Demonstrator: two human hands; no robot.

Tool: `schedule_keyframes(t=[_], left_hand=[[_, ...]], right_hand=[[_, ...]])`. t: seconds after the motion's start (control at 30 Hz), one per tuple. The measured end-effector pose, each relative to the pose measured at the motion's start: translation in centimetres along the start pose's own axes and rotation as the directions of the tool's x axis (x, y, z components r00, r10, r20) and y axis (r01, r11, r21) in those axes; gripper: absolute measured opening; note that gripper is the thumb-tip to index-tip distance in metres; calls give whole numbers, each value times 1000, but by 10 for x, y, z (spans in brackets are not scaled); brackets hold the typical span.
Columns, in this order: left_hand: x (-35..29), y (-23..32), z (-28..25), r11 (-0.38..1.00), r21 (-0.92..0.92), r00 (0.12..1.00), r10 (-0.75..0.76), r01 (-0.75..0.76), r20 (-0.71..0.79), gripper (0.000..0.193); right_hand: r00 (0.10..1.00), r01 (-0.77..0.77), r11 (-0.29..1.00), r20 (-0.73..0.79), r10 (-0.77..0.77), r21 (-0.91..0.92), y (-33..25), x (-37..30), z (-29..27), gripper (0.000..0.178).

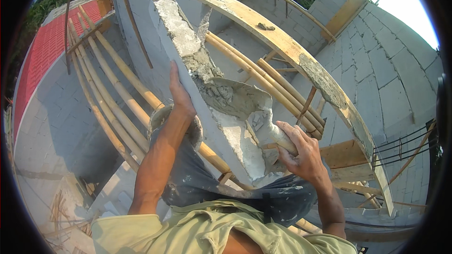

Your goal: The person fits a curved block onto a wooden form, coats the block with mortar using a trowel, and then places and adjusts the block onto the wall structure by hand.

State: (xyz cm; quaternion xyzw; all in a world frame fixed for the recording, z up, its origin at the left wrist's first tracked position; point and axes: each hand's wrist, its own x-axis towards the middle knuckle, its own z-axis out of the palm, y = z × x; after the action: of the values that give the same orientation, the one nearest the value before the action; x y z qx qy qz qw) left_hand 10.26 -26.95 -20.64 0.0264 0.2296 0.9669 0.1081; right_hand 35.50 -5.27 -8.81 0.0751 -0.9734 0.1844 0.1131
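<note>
Rough mortar (198, 66) tops the grey block wall (165, 38), bamboo poles (123, 95) left of it, a wooden board (288, 41) right. Above it the right hand (303, 151) grips a trowel (247, 95); the left hand (181, 95) lies open against its side. The left forearm (161, 162) half hides a probable bucket (195, 134) beside it.

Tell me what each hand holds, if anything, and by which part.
The right hand grips a trowel by its handle. The left hand lies against the side of the grey block; whether it grips it cannot be told.
</note>
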Motion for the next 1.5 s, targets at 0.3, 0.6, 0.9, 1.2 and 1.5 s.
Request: schedule_keyframes(t=[0.3, 0.6, 0.9, 1.2, 1.5], left_hand=[[9, 13, -15, 997, -61, 998, -52, 53, 21, 61], [5, 11, -16, 986, -99, 991, -131, 131, 8, 63], [-19, 6, 9, 933, -134, 942, -327, 334, 76, 63], [-23, 7, 3, 937, -120, 934, -301, 327, 193, 63], [-27, 13, -1, 936, -74, 911, -314, 344, 266, 69]], right_hand=[[968, 230, 973, -95, -230, -18, 24, -51, 29, 70], [909, 236, 864, -215, -358, -444, 55, -53, 22, 38], [727, 342, 697, -292, -621, -630, 81, 95, 54, 53], [795, 264, 785, -335, -506, -560, 80, 194, 76, 63], [813, 396, 903, -393, -429, -166, 101, 235, 103, 59]])
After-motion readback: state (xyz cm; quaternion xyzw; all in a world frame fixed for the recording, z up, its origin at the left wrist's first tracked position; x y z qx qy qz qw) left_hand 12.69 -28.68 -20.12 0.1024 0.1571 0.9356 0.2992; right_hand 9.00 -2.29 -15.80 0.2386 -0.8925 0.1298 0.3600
